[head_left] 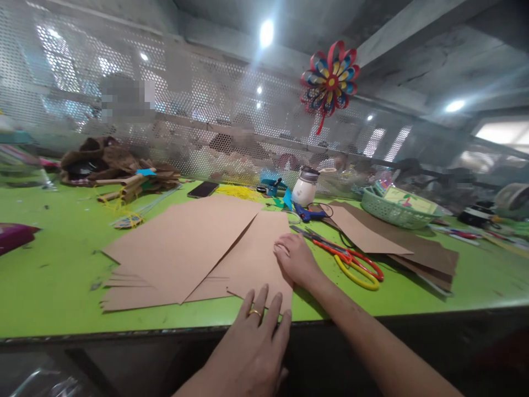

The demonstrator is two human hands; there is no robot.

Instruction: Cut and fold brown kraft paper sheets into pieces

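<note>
Brown kraft paper sheets [194, 237] lie fanned out and overlapping on the green table. A single sheet [258, 253] rests at their right side. My left hand [258, 336] is open at the table's front edge, a gold ring on one finger, its fingertips at the near edge of that sheet. On the sheet's right border, my right hand [298, 259] has its fingers curled together over the paper; its thumb is hidden. Scissors with red handles [363, 259] and a pair with yellow handles [357, 275] lie together just right of this hand.
Behind the hands are a blue glue gun [309, 213], a white jug [305, 187], yellow shreds [239, 192] and a phone [203, 189]. More brown sheets [384, 234] and a green basket [397, 212] stand right. Brown scraps [136, 184] lie left, before a perforated screen [194, 110].
</note>
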